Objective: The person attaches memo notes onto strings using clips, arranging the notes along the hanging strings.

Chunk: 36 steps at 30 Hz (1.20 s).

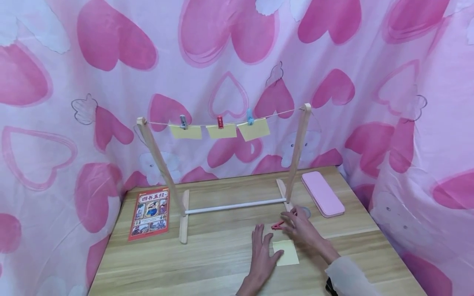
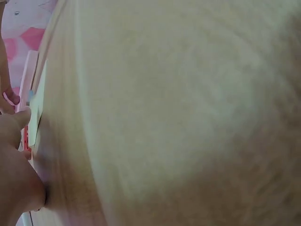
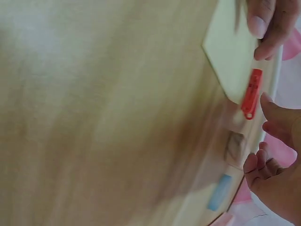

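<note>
My left hand [image 1: 261, 257] rests at the table beside a pale yellow paper note [image 1: 290, 255], its fingers extended and its thumb over the note's edge. In the right wrist view, a red clip [image 3: 252, 94] lies close to the note [image 3: 230, 52]. My right hand [image 1: 305, 228] reaches over the table by the red clip [image 1: 277, 225]. The right wrist view shows the thumb of this hand [image 3: 282, 150] near the clip but apart from it, with the other fingers loosely bent. The left wrist view shows only part of the left hand [image 2: 16, 174].
A wooden frame [image 1: 296, 156] carries a string with three yellow notes, hung by a grey clip [image 1: 183, 121], a red clip [image 1: 220, 121] and a blue clip [image 1: 250, 117]. A pink case [image 1: 323, 194] lies right; a red booklet [image 1: 149, 213] lies left. A blue piece [image 3: 219, 192] lies near the right hand.
</note>
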Tool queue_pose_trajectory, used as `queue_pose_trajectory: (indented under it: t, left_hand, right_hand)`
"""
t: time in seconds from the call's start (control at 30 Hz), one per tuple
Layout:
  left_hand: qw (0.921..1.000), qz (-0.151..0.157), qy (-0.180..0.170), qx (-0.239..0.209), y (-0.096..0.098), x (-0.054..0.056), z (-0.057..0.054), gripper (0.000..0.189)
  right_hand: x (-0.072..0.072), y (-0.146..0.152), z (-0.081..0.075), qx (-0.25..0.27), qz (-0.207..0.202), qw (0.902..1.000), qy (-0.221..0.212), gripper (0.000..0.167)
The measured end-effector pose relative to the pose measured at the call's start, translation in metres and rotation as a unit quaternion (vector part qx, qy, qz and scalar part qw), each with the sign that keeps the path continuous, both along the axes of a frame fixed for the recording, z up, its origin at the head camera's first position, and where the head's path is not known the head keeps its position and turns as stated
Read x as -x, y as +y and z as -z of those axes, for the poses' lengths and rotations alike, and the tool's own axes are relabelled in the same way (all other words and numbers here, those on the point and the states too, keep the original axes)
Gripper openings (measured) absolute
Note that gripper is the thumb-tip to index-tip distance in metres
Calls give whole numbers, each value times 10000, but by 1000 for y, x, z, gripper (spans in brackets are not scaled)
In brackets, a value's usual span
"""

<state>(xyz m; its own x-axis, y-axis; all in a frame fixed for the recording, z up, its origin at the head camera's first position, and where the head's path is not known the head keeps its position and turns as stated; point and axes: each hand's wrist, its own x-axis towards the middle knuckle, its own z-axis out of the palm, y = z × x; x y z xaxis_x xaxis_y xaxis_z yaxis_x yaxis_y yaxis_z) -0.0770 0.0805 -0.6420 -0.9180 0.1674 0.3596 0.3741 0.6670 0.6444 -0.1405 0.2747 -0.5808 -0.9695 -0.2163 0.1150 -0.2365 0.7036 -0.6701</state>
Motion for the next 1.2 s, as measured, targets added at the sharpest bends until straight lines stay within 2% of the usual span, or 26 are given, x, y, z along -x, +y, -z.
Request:
queue_pose_trajectory:
  t: [0.03,0.07,0.23,0.4,0.5,0.6,0.7,0.83,0.9,0.97,1.03,1.1,1.2]
  left_hand:
    - [10000,3,-4,33,0,0,1,55]
    - [10000,2,13,65,1,0,1,55]
    - [9996,98,-259,84,0,1,-1,50]
    - [9962,212,-793,-308,-2,3,-7,36]
    - [9927,245,-1040,-566,-3,2,-9,30]
    - [9890,277,-1180,-843,-5,1,-11,21]
    - [9842,270,-1284,-1189,-8,1,-11,13]
    - [9804,175,-1123,-1612,-11,3,-13,16]
    - [9786,122,-1019,-1785,-13,4,-15,17]
    - [9752,87,-1013,-1968,-14,6,-18,16]
    - [9680,114,-1146,-2229,-16,7,-22,15]
    - [9596,143,-1341,-2470,-18,9,-26,13]
    - [9479,142,-1537,-2787,-19,14,-36,13]
  right_hand:
    - [-1,1,2,-294,66,9995,22,51]
    - [-1,1,4,-349,70,9994,6,51]
    - [-1,4,13,-346,-38,9991,225,45]
    - [-1,6,25,-329,-24,9951,935,36]
    - [-1,8,29,-211,14,9943,1042,32]
    - [-2,11,29,161,75,9978,634,29]
    - [-3,15,25,887,299,9955,-112,26]
    - [-3,22,15,1851,477,9764,-1004,29]
    - [-4,25,10,2152,374,9677,-1261,32]
    - [-3,26,4,2362,232,9613,-1398,34]
    - [-1,26,-5,2579,121,9561,-1389,36]
    - [1,26,-16,2678,104,9549,-1280,38]
    - [3,28,-35,2648,24,9583,-1075,43]
